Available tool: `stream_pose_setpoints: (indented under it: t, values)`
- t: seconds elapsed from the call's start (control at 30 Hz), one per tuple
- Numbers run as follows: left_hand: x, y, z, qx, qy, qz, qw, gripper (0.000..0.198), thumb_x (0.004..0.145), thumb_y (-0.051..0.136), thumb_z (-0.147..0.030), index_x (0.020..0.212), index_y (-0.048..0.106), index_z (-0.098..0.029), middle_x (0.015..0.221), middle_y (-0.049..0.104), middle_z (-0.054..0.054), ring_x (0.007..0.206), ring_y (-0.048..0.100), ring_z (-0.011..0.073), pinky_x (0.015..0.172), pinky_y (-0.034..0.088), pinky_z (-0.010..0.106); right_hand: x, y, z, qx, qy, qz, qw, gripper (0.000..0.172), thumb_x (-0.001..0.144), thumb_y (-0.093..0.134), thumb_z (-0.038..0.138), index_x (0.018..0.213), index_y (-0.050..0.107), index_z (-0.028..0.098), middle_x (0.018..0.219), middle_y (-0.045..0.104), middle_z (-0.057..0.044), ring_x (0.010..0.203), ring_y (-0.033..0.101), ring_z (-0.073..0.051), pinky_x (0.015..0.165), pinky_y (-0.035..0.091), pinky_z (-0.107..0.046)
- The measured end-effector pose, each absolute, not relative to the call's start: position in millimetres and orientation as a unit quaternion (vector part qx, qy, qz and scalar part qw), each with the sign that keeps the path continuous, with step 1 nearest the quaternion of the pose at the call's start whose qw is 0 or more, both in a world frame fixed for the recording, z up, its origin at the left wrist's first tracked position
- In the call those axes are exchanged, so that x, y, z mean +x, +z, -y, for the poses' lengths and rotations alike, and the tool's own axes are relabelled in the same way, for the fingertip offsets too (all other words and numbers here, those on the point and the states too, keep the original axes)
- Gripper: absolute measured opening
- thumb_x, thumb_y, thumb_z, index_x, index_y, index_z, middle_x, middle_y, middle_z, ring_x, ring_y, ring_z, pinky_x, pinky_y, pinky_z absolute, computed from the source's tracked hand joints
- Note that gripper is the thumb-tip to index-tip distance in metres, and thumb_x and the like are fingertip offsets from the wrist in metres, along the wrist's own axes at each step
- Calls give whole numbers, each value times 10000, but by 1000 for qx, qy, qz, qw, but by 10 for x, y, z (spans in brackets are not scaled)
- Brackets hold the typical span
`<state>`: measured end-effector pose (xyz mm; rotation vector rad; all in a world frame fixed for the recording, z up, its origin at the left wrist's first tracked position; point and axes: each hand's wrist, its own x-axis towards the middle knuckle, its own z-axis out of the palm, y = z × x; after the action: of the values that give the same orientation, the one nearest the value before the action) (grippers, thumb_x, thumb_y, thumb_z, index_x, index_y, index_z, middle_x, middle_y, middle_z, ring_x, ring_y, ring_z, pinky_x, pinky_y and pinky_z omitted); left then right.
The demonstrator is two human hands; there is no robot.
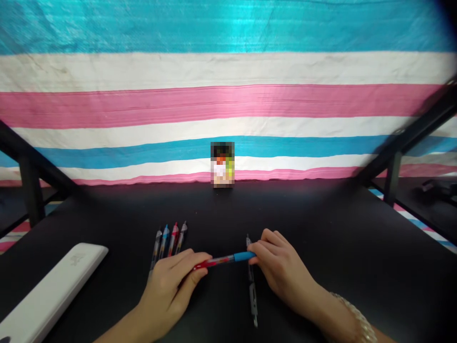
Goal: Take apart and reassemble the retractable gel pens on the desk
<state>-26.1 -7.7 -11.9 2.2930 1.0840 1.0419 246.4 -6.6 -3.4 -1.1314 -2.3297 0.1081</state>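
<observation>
Red-and-blue pen (224,260) held level over black table (339,228) | left hand (171,283) pinches red end | right hand (282,267) pinches blue end | four pens (169,240) just beside left hand | dark pen (253,295) lying beneath

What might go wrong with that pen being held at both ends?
The red and blue pen is pinched at its ends by the left hand and right hand; if it came apart, small parts might be hard to find on the black table. The left hand lies close to the row of four pens and may knock them crooked.
</observation>
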Motion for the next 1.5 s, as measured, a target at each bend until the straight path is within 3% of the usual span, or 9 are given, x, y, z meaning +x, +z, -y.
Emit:
stream_pose_setpoints:
  t: [0.2,0.33,0.53,0.7,0.9,1.07,1.23,1.4,1.5]
  values:
    - [-187,-35,90,761,334,-446,333,213,978,554,-282,893,746,-249,748,741,-11,654,687,144,627,478,185,2477,-28,116,-397,57,862,310,302,1052,362,112,877,601,170,656,560,-27,696,435,-197,662,334,-331]
    - [-183,-25,55,719,347,-476,370,227,970,552,-326,960,768,-258,710,711,-11,633,663,142,605,480,187,2492,46,136,-414,185,833,317,109,1020,523,231,1017,619,181,770,625,-39,770,505,-208,700,401,-320]
    - [-165,-28,60,646,375,-494,444,244,917,599,-355,998,790,-228,579,621,-26,453,550,102,459,435,170,2481,118,94,-473,363,745,300,366,1046,414,283,711,532,196,714,544,-3,671,518,-151,621,394,-267]
    - [-123,25,64,623,389,-495,465,228,884,628,-337,966,801,-214,590,643,-16,455,565,96,471,462,165,2465,64,85,-505,387,698,329,70,914,630,252,879,599,200,730,525,33,633,449,-132,586,360,-246]
    - [-121,-10,87,618,403,-485,469,217,897,628,-333,976,800,-227,603,655,-17,465,576,97,477,477,164,2476,89,104,-497,452,679,295,366,1029,470,388,741,570,186,674,525,24,626,467,-130,579,360,-247]
    - [-121,27,83,623,399,-490,461,226,892,622,-324,969,794,-199,602,654,-10,458,580,106,474,483,180,2478,65,88,-493,468,657,326,227,946,624,406,885,606,189,731,548,24,646,468,-133,582,366,-245]
    - [-124,21,83,631,396,-489,454,235,904,610,-323,987,793,-200,613,663,-2,466,594,115,479,491,191,2483,50,70,-485,488,657,306,409,1016,479,464,738,587,184,688,549,7,652,495,-144,601,381,-260]
    - [-122,24,84,632,404,-483,452,211,905,618,-311,975,789,-208,611,659,-10,467,588,104,483,486,175,2489,55,58,-489,496,640,324,224,924,651,409,875,625,192,760,568,16,675,498,-143,602,387,-248]
    - [-131,13,89,631,403,-482,456,217,913,614,-316,988,787,-209,614,659,-11,467,586,101,484,486,171,2493,66,63,-490,507,638,310,365,984,540,463,768,621,179,716,575,5,664,507,-145,604,383,-256]
